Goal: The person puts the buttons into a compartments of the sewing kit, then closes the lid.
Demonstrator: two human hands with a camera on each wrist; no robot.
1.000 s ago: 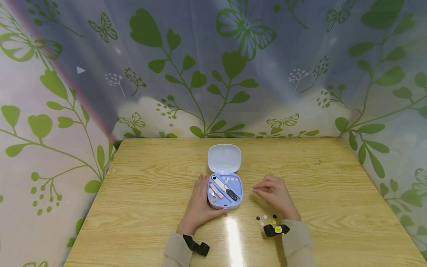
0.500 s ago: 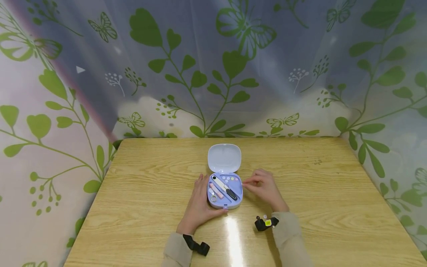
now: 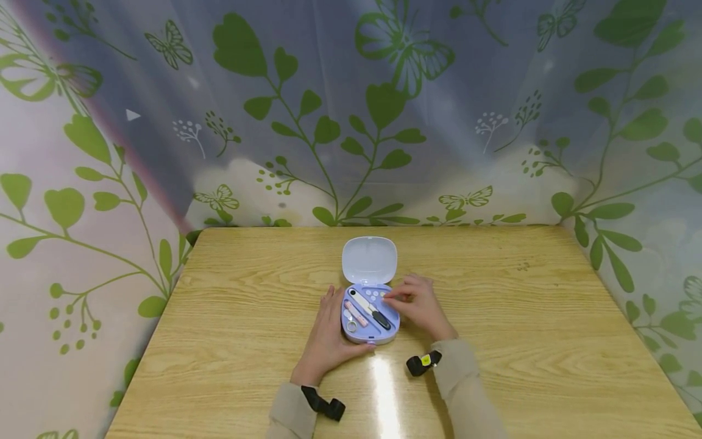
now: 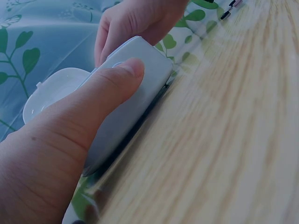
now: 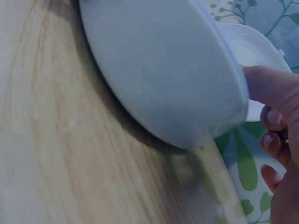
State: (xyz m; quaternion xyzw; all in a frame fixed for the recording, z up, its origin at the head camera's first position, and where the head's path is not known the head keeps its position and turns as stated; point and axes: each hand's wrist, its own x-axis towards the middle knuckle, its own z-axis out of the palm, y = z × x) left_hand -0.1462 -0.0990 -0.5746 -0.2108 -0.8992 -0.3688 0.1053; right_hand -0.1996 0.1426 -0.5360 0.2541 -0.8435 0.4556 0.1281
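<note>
A lilac sewing box stands on the table with its lid flipped back. My left hand grips the box, fingers along its left side and thumb on the front wall by the clasp. My right hand has thumb and forefinger pinched together over the upper right compartment; the small button between them is hidden now. Several small buttons lie there beside the fingertips. A black-and-white seam ripper or similar tool lies diagonally in the tray, next to a pink rolled tape and a metal ring.
The wooden table runs back to a patterned curtain. A few loose buttons show at the top of the left wrist view; in the head view the right wrist and sleeve cover them. Black cameras are strapped to both wrists.
The right hand has moved left from the table beside the box, carrying a small pale button, to above the upper right compartment. Its arm now covers the loose buttons. The left hand stays put.
</note>
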